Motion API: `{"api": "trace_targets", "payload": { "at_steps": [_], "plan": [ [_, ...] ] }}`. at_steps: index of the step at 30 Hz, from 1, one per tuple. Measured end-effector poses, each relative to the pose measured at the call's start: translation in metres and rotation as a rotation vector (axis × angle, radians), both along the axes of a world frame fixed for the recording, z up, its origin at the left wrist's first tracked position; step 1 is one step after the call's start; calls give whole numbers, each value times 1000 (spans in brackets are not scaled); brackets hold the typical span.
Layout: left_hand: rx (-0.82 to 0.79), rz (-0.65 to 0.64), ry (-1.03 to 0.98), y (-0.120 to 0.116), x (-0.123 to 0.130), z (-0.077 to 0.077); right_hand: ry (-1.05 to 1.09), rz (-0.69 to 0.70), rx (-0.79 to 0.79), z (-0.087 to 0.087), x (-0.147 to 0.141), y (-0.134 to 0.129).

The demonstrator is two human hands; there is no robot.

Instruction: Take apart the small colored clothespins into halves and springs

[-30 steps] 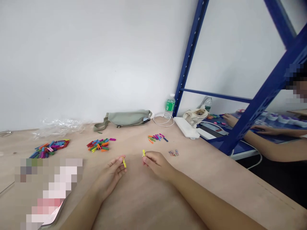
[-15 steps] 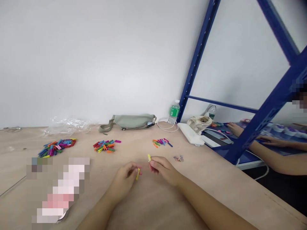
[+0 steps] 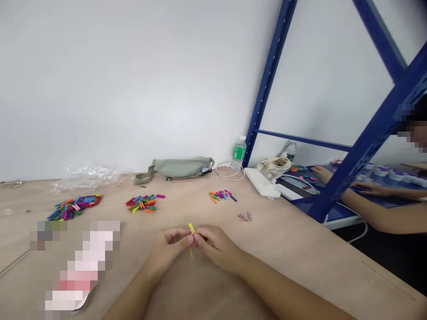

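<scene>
My left hand (image 3: 170, 249) and my right hand (image 3: 216, 246) meet above the tabletop, fingertips pinched together. Between them are yellow clothespin pieces (image 3: 191, 228); one end sticks up above the fingers and another yellow end shows below. The fingers cover the middle, so whether the pieces are joined cannot be seen. Beyond my hands lies a small pile of coloured clothespin pieces (image 3: 222, 195). Small metallic bits (image 3: 245, 217), too small to make out, lie right of my right hand. Further left are a mixed pile of clothespins (image 3: 143, 203) and a larger pile (image 3: 75, 207).
A grey-green waist bag (image 3: 182, 169), crumpled clear plastic (image 3: 88, 177) and a water bottle (image 3: 239, 153) stand along the wall. A white power strip (image 3: 262, 183) lies by the blue shelf frame (image 3: 271, 84). At right, another person's arms (image 3: 376, 213) rest at a neighbouring table. A blurred-out flat object (image 3: 88, 262) lies left.
My two hands, apart before with a yellow piece in each, have come together, and the yellow pieces now meet between the fingertips. The view has shifted slightly.
</scene>
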State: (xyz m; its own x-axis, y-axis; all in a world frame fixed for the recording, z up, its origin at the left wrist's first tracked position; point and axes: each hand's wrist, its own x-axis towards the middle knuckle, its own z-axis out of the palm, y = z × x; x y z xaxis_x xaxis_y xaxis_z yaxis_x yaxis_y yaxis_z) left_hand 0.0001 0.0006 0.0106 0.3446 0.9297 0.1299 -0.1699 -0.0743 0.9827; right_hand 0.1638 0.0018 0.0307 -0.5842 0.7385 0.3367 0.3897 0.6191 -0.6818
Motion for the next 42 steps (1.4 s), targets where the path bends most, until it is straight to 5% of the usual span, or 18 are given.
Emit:
{"api": "trace_targets", "payload": {
  "at_steps": [11, 25, 42],
  "plan": [
    [-123, 123, -18, -1, 5, -4, 33, -67, -60, 3, 3, -2],
    [-5, -93, -111, -2, -1, 0, 315, 34, -441, -10, -1, -7],
    [54, -74, 9, 3, -9, -5, 306, 74, -458, -10, -4, -13]
  ]
}}
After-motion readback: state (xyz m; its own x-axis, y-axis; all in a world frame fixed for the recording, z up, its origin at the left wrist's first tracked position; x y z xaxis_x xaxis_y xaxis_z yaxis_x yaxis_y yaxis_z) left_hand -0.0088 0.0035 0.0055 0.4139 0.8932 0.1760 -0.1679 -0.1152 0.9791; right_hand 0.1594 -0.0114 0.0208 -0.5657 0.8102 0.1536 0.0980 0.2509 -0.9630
